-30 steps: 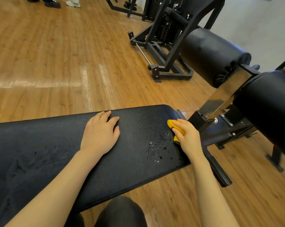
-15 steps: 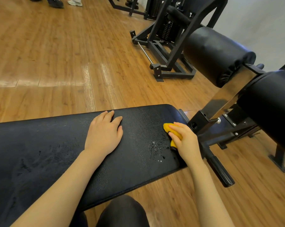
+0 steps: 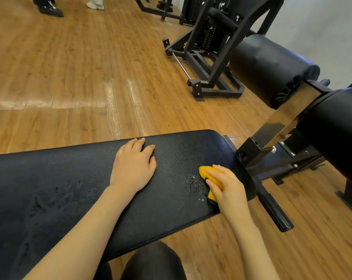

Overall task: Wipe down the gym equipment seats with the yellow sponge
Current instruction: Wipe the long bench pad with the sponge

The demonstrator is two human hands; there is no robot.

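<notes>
1. Head view: the right hand (image 3: 228, 185) holds the sponge (image 3: 208, 176), its grip curled over the top, pressing it on the right end of the seat (image 3: 70, 188).
2. The left hand (image 3: 133, 166) lies flat on the seat, fingers straight, grip holding nothing; it seems to brace the body.
3. Droplets (image 3: 195, 185) sit just left of the sponge, so that patch likely needs the next pass.
4. To wipe well, I judge it best to keep the sponge flat, press evenly, and draw it in overlapping strokes from the far edge to the near edge.
5. The left hand covers part of the pad; it should shift so the spot beneath gets wiped too.
6. The left part of the seat shows dull streaks, perhaps moisture; I cannot tell if it is finished.
7. Right of the seat a metal bracket (image 3: 249, 154) and a black handle (image 3: 276, 213) stand close; knuckles could knock them on an outward stroke.
8. Two roller pads (image 3: 272, 69) rise at far right, well clear of the sponge.
9. A black machine frame (image 3: 207, 63) stands on the wood floor (image 3: 70, 67) beyond.
10. Someone's shoes (image 3: 49, 8) show at far left, well apart.
</notes>
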